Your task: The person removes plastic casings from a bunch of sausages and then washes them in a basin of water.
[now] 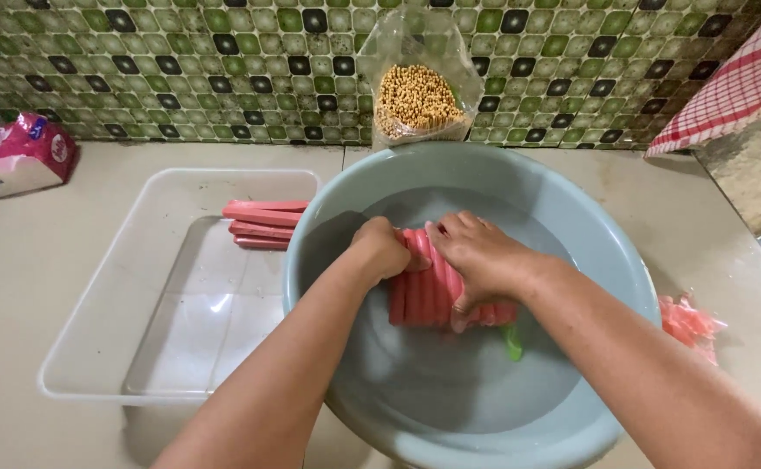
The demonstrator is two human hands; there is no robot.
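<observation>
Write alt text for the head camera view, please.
Both hands, left hand and right hand, grip a bundle of pink sticks inside a round grey-blue plastic basin. More pink sticks lie in a clear plastic tray alongside.

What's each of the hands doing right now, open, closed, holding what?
Left hand: closed on the end of the pink sticks in the grey basin.
Right hand: laid over the same bundle, fingers curled on it.
</observation>
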